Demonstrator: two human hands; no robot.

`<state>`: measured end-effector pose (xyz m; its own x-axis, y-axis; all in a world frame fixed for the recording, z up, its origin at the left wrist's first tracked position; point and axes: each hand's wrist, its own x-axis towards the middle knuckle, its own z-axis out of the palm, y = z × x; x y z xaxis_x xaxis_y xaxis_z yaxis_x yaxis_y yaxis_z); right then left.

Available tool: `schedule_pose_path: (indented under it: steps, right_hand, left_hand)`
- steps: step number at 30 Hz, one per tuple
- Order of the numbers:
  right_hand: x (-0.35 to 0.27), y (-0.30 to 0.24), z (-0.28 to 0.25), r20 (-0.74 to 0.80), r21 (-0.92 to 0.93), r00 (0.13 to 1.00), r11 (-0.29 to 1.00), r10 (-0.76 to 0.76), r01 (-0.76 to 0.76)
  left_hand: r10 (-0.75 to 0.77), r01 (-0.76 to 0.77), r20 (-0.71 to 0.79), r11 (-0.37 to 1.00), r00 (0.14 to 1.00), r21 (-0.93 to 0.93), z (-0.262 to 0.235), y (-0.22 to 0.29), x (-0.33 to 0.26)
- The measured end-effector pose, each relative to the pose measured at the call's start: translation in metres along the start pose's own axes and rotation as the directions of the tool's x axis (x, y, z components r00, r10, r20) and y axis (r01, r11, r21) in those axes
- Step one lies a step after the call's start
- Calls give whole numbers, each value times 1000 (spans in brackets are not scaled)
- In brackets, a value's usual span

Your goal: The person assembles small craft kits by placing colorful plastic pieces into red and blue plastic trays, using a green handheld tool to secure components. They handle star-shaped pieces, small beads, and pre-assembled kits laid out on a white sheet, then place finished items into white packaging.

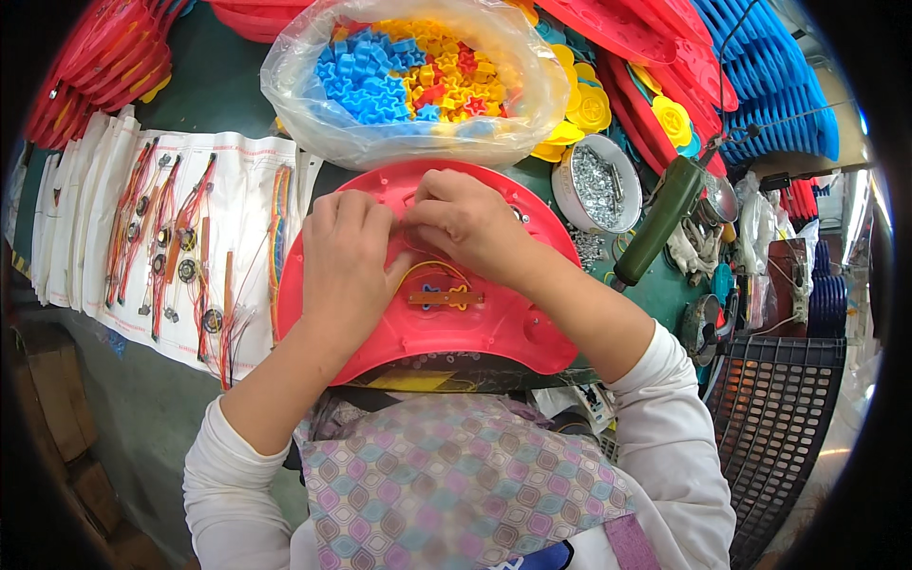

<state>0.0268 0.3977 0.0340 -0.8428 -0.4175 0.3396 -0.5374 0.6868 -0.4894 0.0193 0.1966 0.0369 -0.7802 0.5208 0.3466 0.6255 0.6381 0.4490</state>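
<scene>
A red plastic shell (513,332) with a curved outline lies in front of me, its hollow inner side up. Both of my hands work over its upper middle, close together. My left hand (350,249) has its fingers bent inward, and my right hand (467,226) meets it with fingers pinched. What sits between the fingertips is hidden. A thin yellow wire (432,264) arcs below the hands, toward a narrow brown circuit board (446,298). The board lies in the shell across a blue and a yellow star-shaped piece.
A clear plastic bag (294,85) of blue, yellow and red star pieces stands behind the shell. Wired speaker parts (186,269) lie on white sheets at left. To the right are a bowl of screws (597,185) and a green electric screwdriver (660,220).
</scene>
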Motion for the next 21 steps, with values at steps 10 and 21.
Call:
schedule_pose_path:
  steps: [10,21]
  right_hand:
    - [-19,11,-17,-128,-345,992,937,11,-55]
    - [-22,9,-15,-62,-348,997,935,45,-64]
  left_hand:
    - [160,-169,87,979,983,112,1,6,6]
    - [249,-248,33,969,968,-23,23,1,26]
